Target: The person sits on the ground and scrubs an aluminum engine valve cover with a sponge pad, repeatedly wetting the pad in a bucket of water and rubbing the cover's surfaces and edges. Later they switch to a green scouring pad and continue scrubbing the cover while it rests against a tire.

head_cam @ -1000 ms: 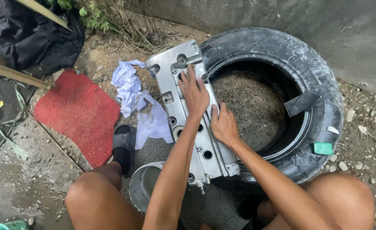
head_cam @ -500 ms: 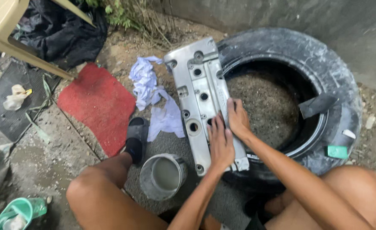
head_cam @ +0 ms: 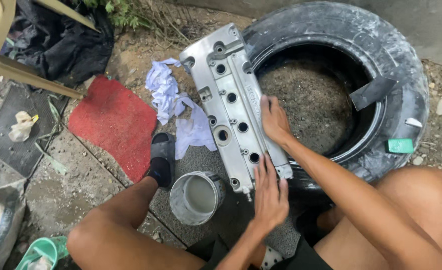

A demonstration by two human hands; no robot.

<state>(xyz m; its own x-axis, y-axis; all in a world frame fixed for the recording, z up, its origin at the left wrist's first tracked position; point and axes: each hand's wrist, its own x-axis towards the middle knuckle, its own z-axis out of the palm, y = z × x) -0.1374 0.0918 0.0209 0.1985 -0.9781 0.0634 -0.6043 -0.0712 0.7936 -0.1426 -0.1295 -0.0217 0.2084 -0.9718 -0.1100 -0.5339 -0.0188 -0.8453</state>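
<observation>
The big black tyre (head_cam: 331, 95) lies flat on the ground at two o'clock and serves as a cradle: its hollow is packed with grey grit, and its near sidewall props up the long silver engine cover (head_cam: 233, 107), which slants from eleven o'clock down to six, tilted so its ribbed top faces the camera. The right hand (head_cam: 275, 120) lies flat on the cover's right flank at mid-length, fingers spread and gripping nothing, seemingly pinning the casting against the rubber. The left hand (head_cam: 270, 192) presses palm-down at the cover's low end, fingers fanned wide and also empty, which looks like bracing to stop it sliding off. Beside the cover at nine o'clock a red mat (head_cam: 113, 122) and a crumpled white rag (head_cam: 173, 107) lie within reach, and a small tin of pale liquid (head_cam: 197, 196) stands just under the low corner. Whether either palm hides a pad or cloth is impossible to tell. The cover's underside is out of sight, and a dark flap (head_cam: 373, 91) and green block (head_cam: 399, 145) on the tyre are too small to identify.
</observation>
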